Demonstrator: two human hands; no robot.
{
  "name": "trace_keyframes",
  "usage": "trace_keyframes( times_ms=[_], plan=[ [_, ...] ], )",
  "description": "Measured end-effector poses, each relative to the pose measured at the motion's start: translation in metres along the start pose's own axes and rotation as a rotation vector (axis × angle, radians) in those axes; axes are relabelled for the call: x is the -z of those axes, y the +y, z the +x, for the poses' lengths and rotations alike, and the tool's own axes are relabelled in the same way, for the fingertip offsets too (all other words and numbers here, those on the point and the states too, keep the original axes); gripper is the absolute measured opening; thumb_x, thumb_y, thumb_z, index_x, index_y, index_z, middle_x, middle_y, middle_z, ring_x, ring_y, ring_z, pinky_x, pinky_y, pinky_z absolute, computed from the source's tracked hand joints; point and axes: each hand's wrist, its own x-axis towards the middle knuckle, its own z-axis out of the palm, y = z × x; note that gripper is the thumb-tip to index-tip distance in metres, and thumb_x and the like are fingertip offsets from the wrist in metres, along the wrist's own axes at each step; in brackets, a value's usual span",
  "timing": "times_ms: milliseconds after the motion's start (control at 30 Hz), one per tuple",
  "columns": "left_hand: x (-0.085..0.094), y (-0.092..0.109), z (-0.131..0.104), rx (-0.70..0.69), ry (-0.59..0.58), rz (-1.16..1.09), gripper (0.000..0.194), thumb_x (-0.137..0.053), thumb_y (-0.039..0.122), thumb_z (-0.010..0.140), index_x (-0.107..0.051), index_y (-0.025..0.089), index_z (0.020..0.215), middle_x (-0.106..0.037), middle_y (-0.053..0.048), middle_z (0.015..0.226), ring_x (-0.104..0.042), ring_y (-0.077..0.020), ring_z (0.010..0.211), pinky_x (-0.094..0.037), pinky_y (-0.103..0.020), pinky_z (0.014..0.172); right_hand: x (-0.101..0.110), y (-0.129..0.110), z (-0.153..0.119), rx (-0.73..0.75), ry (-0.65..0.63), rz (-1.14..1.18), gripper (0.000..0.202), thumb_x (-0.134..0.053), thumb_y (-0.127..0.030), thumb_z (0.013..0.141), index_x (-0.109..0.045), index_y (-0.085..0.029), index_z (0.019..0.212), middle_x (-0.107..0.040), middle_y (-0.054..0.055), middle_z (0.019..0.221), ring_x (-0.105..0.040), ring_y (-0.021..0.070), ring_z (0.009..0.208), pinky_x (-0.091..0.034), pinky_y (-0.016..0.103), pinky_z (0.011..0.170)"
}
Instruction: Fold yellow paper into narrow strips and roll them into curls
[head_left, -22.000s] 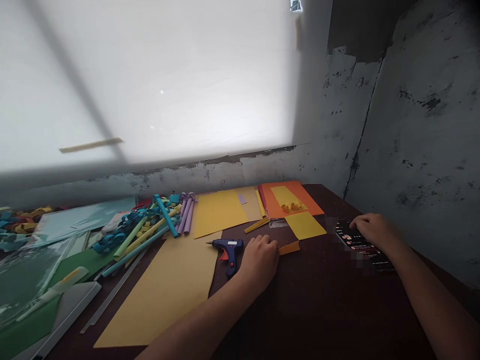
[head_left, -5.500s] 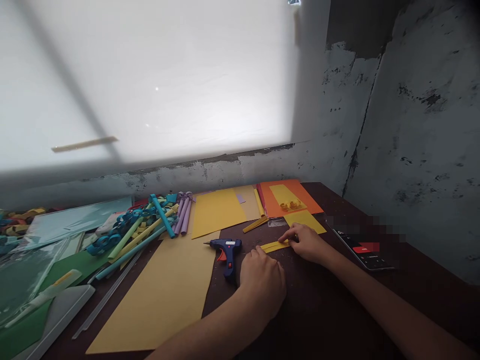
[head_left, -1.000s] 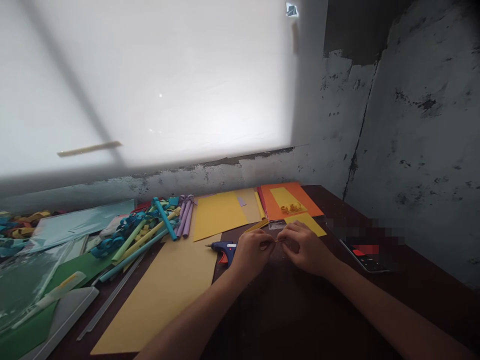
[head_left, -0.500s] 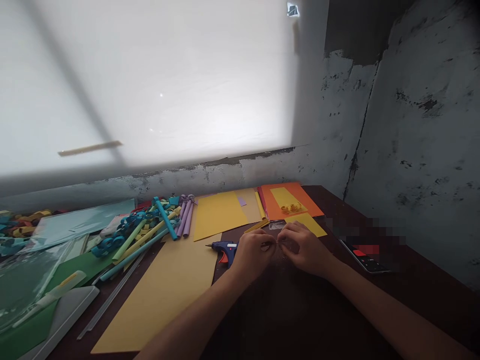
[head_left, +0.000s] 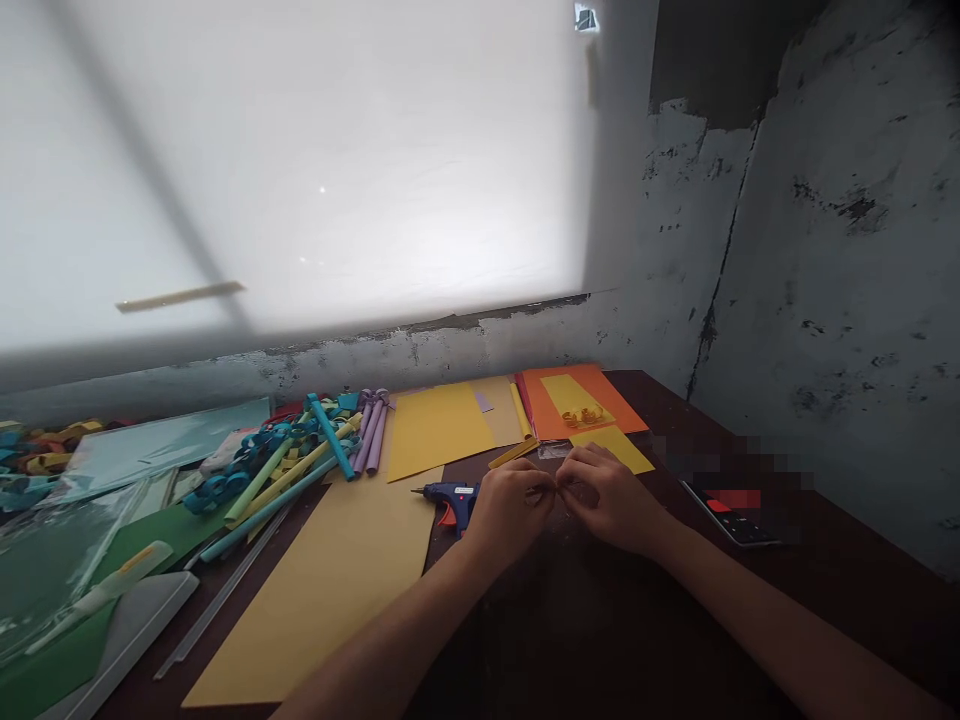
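Note:
Fingertips meet in a pinch where my left hand [head_left: 514, 510] and my right hand [head_left: 604, 495] come together above the dark table. Whatever lies between them is too small and shaded to name; a faint curled edge shows inside the left fingers. Just left of my left hand rests a blue glue gun [head_left: 448, 497] with an orange trigger, partly covered by the hand. Behind the fingers lie dark yellow paper strips [head_left: 513, 455] and a yellow paper piece [head_left: 622, 452]. Curled yellow paper strips [head_left: 583, 415] sit on an orange sheet [head_left: 626, 400] farther back.
A large tan sheet [head_left: 322, 600] covers the table's left front, with a yellow sheet [head_left: 435, 425] behind it. Purple paper tubes [head_left: 371, 435], a blue tube [head_left: 330, 437] and curled blue strips [head_left: 255, 455] are piled left. A phone [head_left: 727, 515] lies right, near the table [head_left: 840, 600] edge.
Both hands stay in nearly the same place, with only a slight shift of the pinching fingertips. Nothing else on the table has visibly moved.

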Motion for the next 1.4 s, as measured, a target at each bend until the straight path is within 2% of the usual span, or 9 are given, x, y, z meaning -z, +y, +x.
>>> trace_keyframes(
  times_ms=[200,400,633,867,1133,1400],
  plan=[
    [0.0016,0.0007,0.0012,0.019,0.017,0.014,0.021,-0.069,0.006,0.076,-0.080,0.024,0.080,-0.075,0.000,0.081,-0.069,-0.0158,0.075,-0.048,-0.026,0.071,0.0007,-0.0009,0.0003,-0.046,0.023,-0.016,0.015,-0.061,-0.009,0.086,-0.058,-0.023,0.084,-0.064,0.002,0.085,-0.055,0.0220,0.083,-0.042,0.037,0.076],
    [0.0005,0.0033,-0.0017,0.023,-0.002,0.022,0.023,-0.068,0.007,0.076,-0.082,0.025,0.080,-0.075,0.000,0.082,-0.068,-0.0152,0.073,-0.047,-0.025,0.069,0.0001,-0.0010,0.0001,0.016,-0.003,-0.005,0.015,-0.062,-0.009,0.085,-0.060,-0.023,0.087,-0.066,0.003,0.089,-0.056,0.0226,0.086,-0.044,0.039,0.081],
    [0.0014,0.0053,-0.0002,0.048,-0.017,0.059,0.020,-0.068,0.009,0.075,-0.080,0.024,0.081,-0.076,-0.001,0.084,-0.069,-0.0183,0.079,-0.049,-0.028,0.074,-0.0005,-0.0003,0.0005,-0.016,-0.003,-0.028,0.012,-0.063,-0.012,0.087,-0.061,-0.024,0.086,-0.066,0.003,0.087,-0.056,0.0225,0.084,-0.044,0.039,0.079],
    [-0.0002,0.0029,-0.0023,0.028,-0.053,0.066,0.020,-0.067,0.011,0.076,-0.081,0.024,0.082,-0.074,-0.001,0.082,-0.067,-0.0159,0.072,-0.046,-0.026,0.068,-0.0001,0.0003,-0.0003,0.029,-0.041,-0.017,0.013,-0.064,-0.010,0.085,-0.062,-0.023,0.087,-0.067,0.002,0.088,-0.056,0.0222,0.088,-0.044,0.038,0.082],
    [0.0015,0.0033,0.0001,0.041,-0.056,0.104,0.013,-0.068,0.014,0.077,-0.078,0.022,0.078,-0.075,-0.002,0.084,-0.067,-0.0177,0.076,-0.047,-0.028,0.070,-0.0002,0.0004,0.0000,-0.032,-0.048,-0.043,0.011,-0.063,-0.013,0.086,-0.060,-0.023,0.083,-0.066,0.002,0.083,-0.055,0.0215,0.082,-0.043,0.038,0.078],
    [0.0001,0.0041,-0.0025,0.008,-0.074,0.195,0.018,-0.067,0.011,0.078,-0.079,0.024,0.078,-0.071,-0.002,0.080,-0.064,-0.0157,0.072,-0.044,-0.026,0.065,-0.0028,0.0017,-0.0005,0.030,-0.067,-0.102,0.010,-0.063,-0.013,0.088,-0.064,-0.023,0.087,-0.069,0.003,0.088,-0.056,0.0228,0.089,-0.043,0.040,0.082]
  ],
)
